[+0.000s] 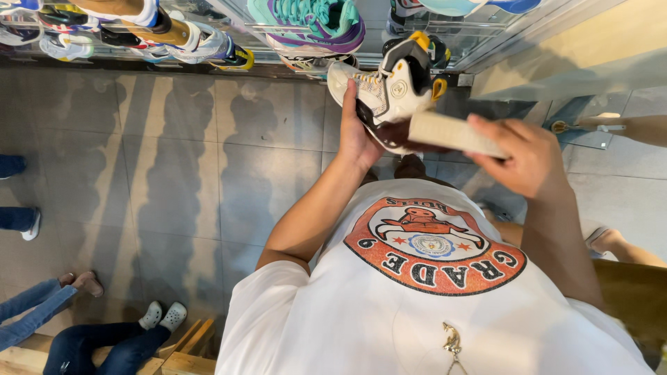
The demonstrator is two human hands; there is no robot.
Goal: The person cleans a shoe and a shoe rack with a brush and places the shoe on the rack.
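My left hand (354,132) grips a white high-top sneaker (389,90) with yellow and black trim, holding it by the side near its opening. My right hand (524,156) holds a flat beige insole (448,132) whose front end sits at the shoe's dark opening. Both hands are raised in front of my white printed T-shirt (417,305). The shoe's sole faces away from me, toward the glass shelves.
Glass shelves (229,35) with several colourful sneakers run along the top. Grey floor tiles (174,160) lie below. Other people's legs and shoes (160,316) stand at the lower left, near a wooden bench (187,351). A bare leg (618,246) shows at the right.
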